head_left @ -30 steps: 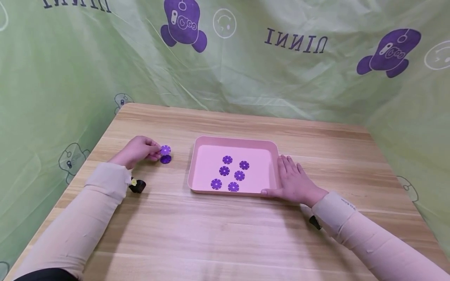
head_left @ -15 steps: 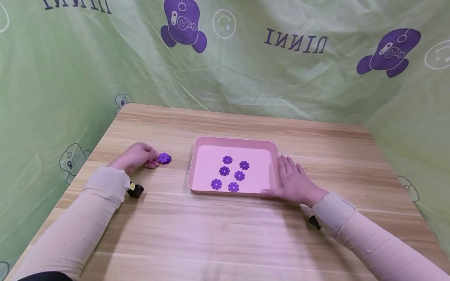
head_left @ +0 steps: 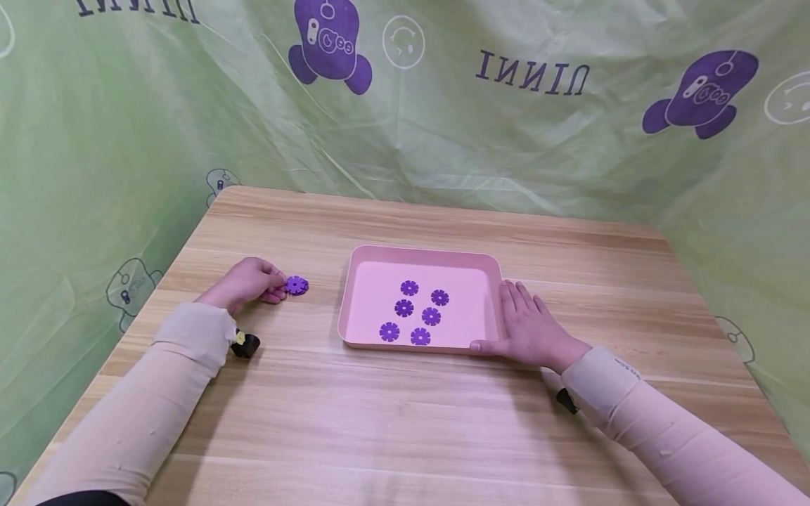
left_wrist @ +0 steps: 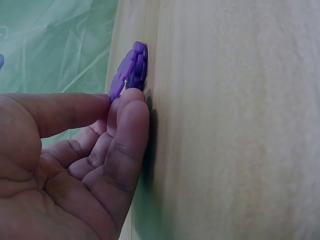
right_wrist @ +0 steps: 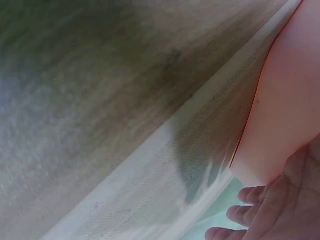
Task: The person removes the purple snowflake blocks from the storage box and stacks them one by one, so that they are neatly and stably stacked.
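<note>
On the table left of the pink tray (head_left: 354, 309), the left hand (head_left: 249, 283) pinches a purple notched disc (head_left: 294, 284) between thumb and finger. In the left wrist view that disc (left_wrist: 120, 77) is tilted over darker purple discs (left_wrist: 137, 72) that stand low at the table surface; how many cannot be told. Several purple discs (head_left: 404, 308) lie flat and apart inside the tray. The right hand (head_left: 534, 330) rests with spread fingers against the tray's right wall, thumb at its front corner; the right wrist view shows this hand (right_wrist: 280, 210) beside the pink wall (right_wrist: 280, 100).
The wooden table (head_left: 405, 429) runs back to a green printed curtain (head_left: 405, 140), which also hangs along its left and right sides. A black wrist device (head_left: 245, 345) sits under the left sleeve, and another (head_left: 566, 400) under the right one.
The left hand has come down slightly toward the front, lowering the pinched disc from above the dark one until they overlap. The right hand and the tray have not moved.
</note>
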A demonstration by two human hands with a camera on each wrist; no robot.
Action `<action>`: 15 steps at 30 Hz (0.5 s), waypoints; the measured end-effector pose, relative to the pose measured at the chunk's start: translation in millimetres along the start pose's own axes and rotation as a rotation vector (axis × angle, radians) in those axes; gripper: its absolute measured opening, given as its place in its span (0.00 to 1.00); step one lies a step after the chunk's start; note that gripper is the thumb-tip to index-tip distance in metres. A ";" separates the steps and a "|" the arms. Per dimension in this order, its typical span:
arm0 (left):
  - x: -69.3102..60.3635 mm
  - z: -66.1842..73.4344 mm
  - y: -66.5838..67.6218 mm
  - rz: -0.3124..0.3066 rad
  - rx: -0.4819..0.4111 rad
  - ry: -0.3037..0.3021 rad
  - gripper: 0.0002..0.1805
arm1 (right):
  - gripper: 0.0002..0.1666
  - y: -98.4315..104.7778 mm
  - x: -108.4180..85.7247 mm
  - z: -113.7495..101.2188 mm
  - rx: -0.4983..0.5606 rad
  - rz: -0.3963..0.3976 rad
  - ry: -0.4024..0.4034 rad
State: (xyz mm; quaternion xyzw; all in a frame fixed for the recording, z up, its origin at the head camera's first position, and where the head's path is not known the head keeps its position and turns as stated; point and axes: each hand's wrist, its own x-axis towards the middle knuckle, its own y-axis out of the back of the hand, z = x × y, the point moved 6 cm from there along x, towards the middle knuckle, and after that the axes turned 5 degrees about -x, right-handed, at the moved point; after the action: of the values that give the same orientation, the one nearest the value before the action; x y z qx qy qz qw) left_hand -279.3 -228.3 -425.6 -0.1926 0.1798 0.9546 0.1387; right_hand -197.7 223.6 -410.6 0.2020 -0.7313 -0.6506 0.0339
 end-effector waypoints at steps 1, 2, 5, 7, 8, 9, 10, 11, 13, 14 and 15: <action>0.1 -0.1 -0.3 0.004 0.001 0.002 0.13 | 0.76 0.0 0.0 0.0 0.000 0.001 0.001; 0.0 -0.1 -0.3 0.006 0.002 0.001 0.13 | 0.76 0.1 0.0 -0.1 0.000 0.001 0.002; 0.2 -0.4 -0.7 0.016 0.005 0.003 0.13 | 0.76 0.4 -0.1 -0.3 -0.003 0.001 0.005; 0.4 -0.8 -0.6 0.023 0.007 0.003 0.13 | 0.76 0.7 -0.1 -0.4 -0.002 0.001 0.005; 0.6 -1.1 -0.5 0.026 0.008 0.003 0.13 | 0.76 0.7 -0.2 -0.4 -0.002 0.001 0.004; 0.7 -1.3 -0.5 0.029 0.009 0.003 0.13 | 0.76 0.7 -0.1 -0.3 -0.001 0.001 0.004; 1.0 -1.6 -0.7 0.032 0.007 0.003 0.13 | 0.77 0.8 -0.1 -0.2 0.001 0.002 0.003; 1.0 -1.6 -0.7 0.034 0.006 0.002 0.13 | 0.77 0.7 -0.1 -0.2 0.002 0.001 0.003; 1.0 -1.9 -0.5 0.037 0.003 0.000 0.12 | 0.77 0.4 -0.1 -0.2 0.003 0.001 0.003; 0.8 -2.1 -0.5 0.039 0.002 -0.001 0.12 | 0.77 0.1 0.0 -0.2 0.002 0.002 0.003; 0.7 -2.3 -0.5 0.039 -0.003 -0.004 0.12 | 0.77 -0.1 0.0 -0.2 0.000 0.004 0.004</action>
State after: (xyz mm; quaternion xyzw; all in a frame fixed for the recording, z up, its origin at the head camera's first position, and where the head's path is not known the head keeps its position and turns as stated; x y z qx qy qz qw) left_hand -279.1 -228.6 -428.0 -0.1873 0.1819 0.9578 0.1200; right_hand -197.6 223.4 -410.6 0.2018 -0.7317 -0.6501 0.0365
